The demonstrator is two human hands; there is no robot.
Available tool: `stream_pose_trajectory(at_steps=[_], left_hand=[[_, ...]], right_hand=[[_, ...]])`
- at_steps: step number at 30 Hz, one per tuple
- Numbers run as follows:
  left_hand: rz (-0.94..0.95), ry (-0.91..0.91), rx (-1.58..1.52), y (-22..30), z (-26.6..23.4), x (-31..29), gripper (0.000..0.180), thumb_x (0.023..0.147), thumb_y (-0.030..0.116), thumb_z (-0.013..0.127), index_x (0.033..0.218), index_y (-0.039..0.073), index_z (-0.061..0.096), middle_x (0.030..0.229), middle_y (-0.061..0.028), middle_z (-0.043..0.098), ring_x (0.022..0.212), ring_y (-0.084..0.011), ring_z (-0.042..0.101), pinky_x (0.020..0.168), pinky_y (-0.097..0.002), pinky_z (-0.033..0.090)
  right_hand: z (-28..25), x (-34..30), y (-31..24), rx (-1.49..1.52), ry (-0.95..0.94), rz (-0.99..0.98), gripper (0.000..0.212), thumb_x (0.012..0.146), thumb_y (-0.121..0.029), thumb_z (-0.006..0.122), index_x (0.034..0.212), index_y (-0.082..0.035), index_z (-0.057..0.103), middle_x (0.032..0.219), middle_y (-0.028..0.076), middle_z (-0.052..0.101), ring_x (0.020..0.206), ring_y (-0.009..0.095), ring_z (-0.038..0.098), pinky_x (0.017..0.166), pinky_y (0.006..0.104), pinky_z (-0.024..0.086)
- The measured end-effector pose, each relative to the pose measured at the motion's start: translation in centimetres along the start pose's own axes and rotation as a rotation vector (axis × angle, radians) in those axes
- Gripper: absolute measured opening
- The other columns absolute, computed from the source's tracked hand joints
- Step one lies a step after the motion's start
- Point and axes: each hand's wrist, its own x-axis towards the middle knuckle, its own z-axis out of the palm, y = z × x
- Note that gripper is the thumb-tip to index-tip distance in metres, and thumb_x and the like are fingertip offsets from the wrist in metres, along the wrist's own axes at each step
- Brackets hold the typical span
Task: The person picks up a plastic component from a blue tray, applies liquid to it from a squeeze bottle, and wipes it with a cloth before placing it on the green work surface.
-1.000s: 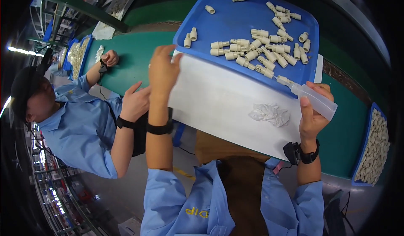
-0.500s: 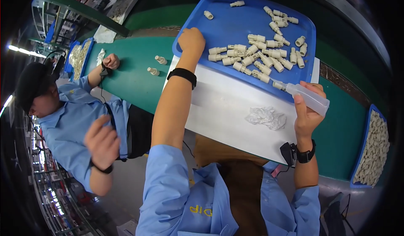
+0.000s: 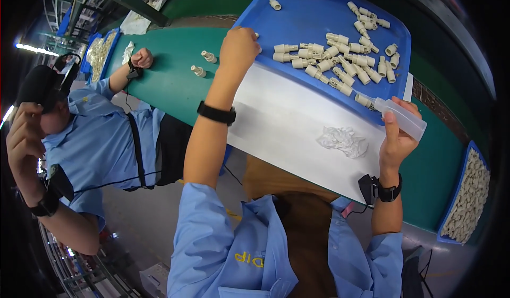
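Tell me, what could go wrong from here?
The right hand holds a bottle with its nozzle close to a part at the near edge of the tray; if it contains liquid, an accidental squeeze might spill some there.
Two loose parts sit on the green table, outside the tray; the left hand or arm nearby could perhaps knock them.

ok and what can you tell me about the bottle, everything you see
The bottle is translucent and whitish, apparently plastic, its broad body narrowing at one end. The right hand grips it, thumb on the near side. It slants, narrow end pointing left at the near right corner of the blue tray, close to a cream connector; whether they touch is unclear.
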Motion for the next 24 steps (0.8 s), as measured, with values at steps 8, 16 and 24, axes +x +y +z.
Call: stream_pose_trajectory(at_steps=[8, 16, 24], left_hand=[[-0.233, 0.081, -0.892, 3.0, -0.7, -11.5, 0.011, 0.075, -0.002, 0.060, 0.085, -0.005, 0.059, 0.077, -0.0153, 0.061, 0.067, -0.0238, 0.061, 0.060, -0.0298, 0.049], [-0.135, 0.135, -0.525, 3.9, 2.6, -17.5, 0.013, 0.077, -0.002, 0.061, 0.089, -0.003, 0.057, 0.074, -0.0088, 0.058, 0.061, -0.0136, 0.058, 0.052, -0.0231, 0.047], [0.001, 0.334, -0.733, 8.9, 2.0, -17.3, 0.019, 0.071, -0.005, 0.065, 0.087, 0.000, 0.056, 0.083, -0.0107, 0.056, 0.062, -0.0195, 0.058, 0.050, -0.0246, 0.047]], right_hand=[[-0.2, -0.4, -0.7, 0.097, 0.003, 0.007, 0.034, 0.076, -0.012, 0.065, 0.104, 0.002, 0.052, 0.107, 0.017, 0.052, 0.084, 0.017, 0.055, 0.065, 0.0252, 0.050], [0.2, -0.8, -0.9, 0.107, -0.125, -0.049, 0.038, 0.075, -0.015, 0.065, 0.108, -0.002, 0.049, 0.105, 0.017, 0.051, 0.093, 0.020, 0.051, 0.069, 0.0289, 0.049], [0.0, -2.0, -2.4, 0.186, -0.272, -0.127, 0.043, 0.070, -0.016, 0.070, 0.104, -0.005, 0.047, 0.096, 0.014, 0.056, 0.087, 0.019, 0.052, 0.074, 0.0294, 0.045]])
